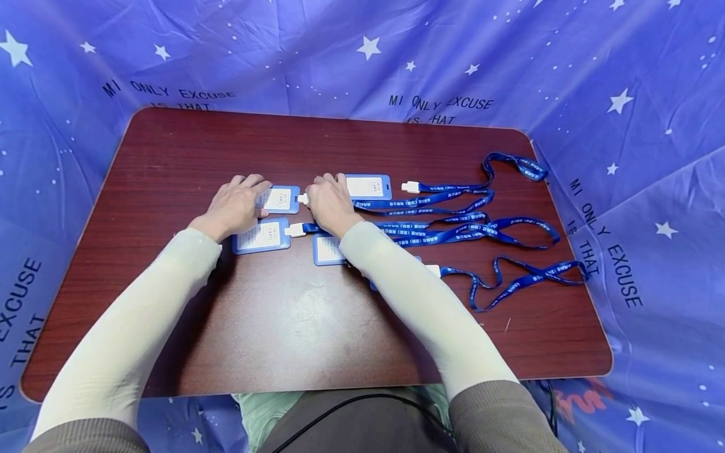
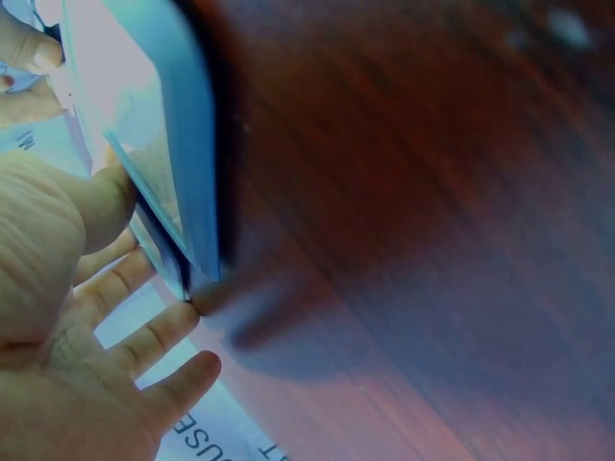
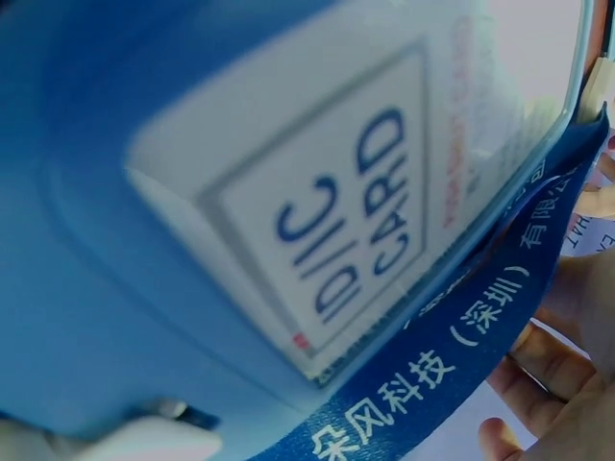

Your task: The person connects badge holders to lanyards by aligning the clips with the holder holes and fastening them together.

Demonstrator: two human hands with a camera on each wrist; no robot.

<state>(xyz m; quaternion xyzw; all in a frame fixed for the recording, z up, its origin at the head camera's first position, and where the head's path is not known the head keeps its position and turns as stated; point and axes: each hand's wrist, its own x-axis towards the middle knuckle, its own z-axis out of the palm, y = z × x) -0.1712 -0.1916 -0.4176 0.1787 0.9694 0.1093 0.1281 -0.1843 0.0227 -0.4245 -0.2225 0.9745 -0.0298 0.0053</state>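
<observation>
My left hand [image 1: 235, 204] holds a blue-framed badge holder [image 1: 281, 199] at its left end, thumb on the near edge and fingers at the far side. At that badge's right end, my right hand [image 1: 328, 201] grips the white clip [image 1: 304, 199] of a blue lanyard [image 3: 461, 336]; its fingertips are partly hidden. Just nearer lies another badge holder [image 1: 262, 235], its white clip [image 1: 295, 230] at its right end. Beyond my right hand is a badge holder [image 1: 368, 186], with a separate white clip [image 1: 410, 187] to its right.
A badge holder [image 1: 328, 250] lies partly under my right forearm, and a further one is mostly covered by the sleeve. Blue straps [image 1: 453, 234] stretch rightward, one looped at the table's right edge [image 1: 583, 270]. Starry blue cloth [image 1: 340, 69] surrounds the brown table [image 1: 272, 340].
</observation>
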